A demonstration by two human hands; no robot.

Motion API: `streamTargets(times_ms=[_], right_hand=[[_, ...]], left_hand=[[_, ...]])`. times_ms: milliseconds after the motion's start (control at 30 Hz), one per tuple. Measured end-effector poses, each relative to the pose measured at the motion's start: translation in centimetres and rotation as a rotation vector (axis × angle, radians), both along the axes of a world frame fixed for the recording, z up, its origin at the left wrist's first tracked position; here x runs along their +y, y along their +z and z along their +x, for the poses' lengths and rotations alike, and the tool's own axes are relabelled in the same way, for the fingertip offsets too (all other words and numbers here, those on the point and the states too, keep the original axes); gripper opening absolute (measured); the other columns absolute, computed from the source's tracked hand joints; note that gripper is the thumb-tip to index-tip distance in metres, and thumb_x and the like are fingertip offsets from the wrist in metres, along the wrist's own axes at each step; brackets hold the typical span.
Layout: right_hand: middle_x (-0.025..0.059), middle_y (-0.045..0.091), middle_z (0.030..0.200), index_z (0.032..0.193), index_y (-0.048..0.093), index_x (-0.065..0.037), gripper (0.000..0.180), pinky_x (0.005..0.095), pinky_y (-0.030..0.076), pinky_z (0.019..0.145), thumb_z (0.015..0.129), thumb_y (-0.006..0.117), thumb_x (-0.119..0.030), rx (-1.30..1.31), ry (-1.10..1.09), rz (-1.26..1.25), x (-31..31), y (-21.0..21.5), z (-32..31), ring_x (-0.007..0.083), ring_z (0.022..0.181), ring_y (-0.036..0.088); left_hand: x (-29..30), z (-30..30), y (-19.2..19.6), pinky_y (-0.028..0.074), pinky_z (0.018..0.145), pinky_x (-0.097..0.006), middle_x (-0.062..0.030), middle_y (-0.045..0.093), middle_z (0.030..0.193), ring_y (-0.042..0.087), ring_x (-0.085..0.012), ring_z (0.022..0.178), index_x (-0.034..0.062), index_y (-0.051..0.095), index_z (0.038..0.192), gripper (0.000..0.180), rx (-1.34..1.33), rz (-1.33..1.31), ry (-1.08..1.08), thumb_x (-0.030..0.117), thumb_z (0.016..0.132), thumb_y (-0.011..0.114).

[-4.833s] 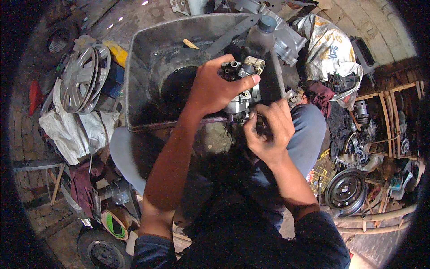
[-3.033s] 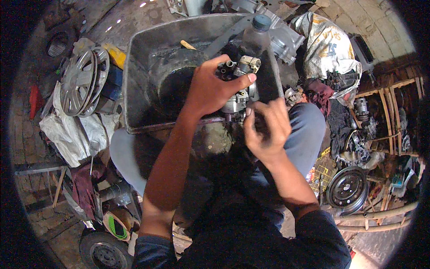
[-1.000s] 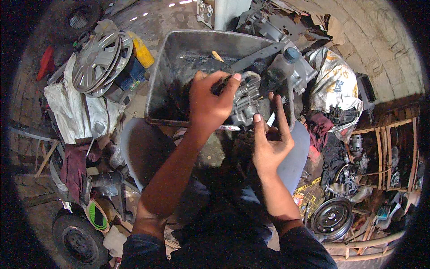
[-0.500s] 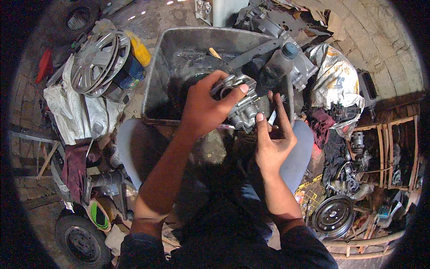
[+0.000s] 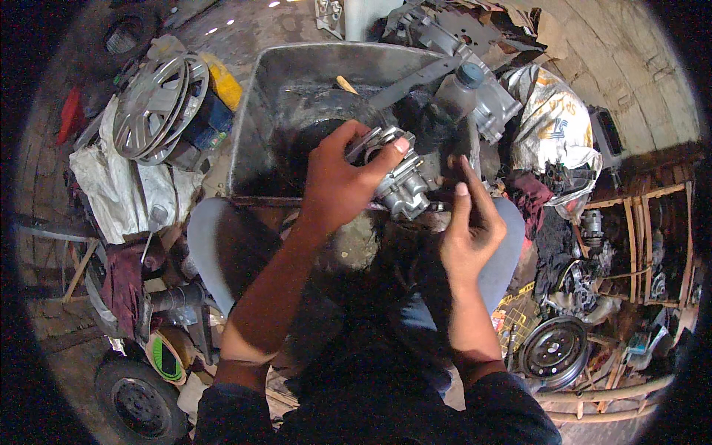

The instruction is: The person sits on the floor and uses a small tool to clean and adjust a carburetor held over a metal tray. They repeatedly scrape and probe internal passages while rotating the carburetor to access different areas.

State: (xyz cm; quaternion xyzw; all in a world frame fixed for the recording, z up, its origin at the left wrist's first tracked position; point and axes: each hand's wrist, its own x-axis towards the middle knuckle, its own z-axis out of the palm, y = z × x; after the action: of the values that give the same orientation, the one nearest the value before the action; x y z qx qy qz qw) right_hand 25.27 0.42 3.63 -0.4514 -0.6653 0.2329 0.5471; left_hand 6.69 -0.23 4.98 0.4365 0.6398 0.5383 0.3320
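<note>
My left hand (image 5: 337,182) grips a small grey metal carburettor (image 5: 400,178) from above, holding it over the near rim of a metal tub (image 5: 248,148). My right hand (image 5: 467,222) is just right of the carburettor, fingers straight and raised, fingertips close to the part's right side. Whether they touch it is unclear. Nothing shows in the right palm. My knees, in blue trousers, sit on both sides below the hands.
The tub holds dark liquid and a plastic bottle (image 5: 456,85) leans at its right rim. A silver wheel cover (image 5: 152,107) lies at the left over white sacks. A dark wheel hub (image 5: 552,348) lies lower right, a small tyre (image 5: 137,404) lower left. Wooden shelving stands right.
Earlier both hands clasped the carburettor. The right hand has since let go and opened beside it. The view has shifted, so the tub now sits higher and more central.
</note>
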Motion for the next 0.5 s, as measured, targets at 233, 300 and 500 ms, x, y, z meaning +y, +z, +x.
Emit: streamTargets(times_ms=[233,300,500], right_hand=[[0.011,0.074,0.09,0.123,0.061,0.003,0.022,0.0299,0.053,0.069,0.102,0.055,-0.001,0.234,0.168,-0.126,-1.6,-0.7,0.8,0.0149,0.079,0.067],[0.0093,0.072,0.085,0.107,0.06,0.003,0.008,0.03,0.053,0.069,0.101,0.058,-0.001,0.096,0.137,-0.201,-1.7,0.2,1.5,0.0156,0.079,0.068],[0.0133,0.074,0.085,0.095,0.072,0.002,0.009,0.0293,0.054,0.07,0.087,0.074,0.004,-0.194,-0.013,0.132,-1.7,-0.1,1.6,0.0168,0.076,0.071]], left_hand=[[-0.1,0.6,0.7,0.056,0.075,-0.034,-0.012,0.074,0.088,0.07,-0.0153,0.081,0.0035,0.066,0.101,0.038,-0.004,0.126,-0.064,0.033,0.085,0.084],[0.1,0.7,0.4,0.056,0.078,-0.034,-0.0119,0.074,0.091,0.071,-0.0157,0.084,0.0041,0.067,0.105,0.034,-0.039,0.169,-0.116,0.028,0.087,0.082],[1.1,1.6,0.0,0.055,0.083,-0.031,-0.0111,0.075,0.097,0.07,-0.014,0.091,0.0048,0.07,0.111,0.027,-0.105,0.171,-0.135,0.02,0.09,0.078]])
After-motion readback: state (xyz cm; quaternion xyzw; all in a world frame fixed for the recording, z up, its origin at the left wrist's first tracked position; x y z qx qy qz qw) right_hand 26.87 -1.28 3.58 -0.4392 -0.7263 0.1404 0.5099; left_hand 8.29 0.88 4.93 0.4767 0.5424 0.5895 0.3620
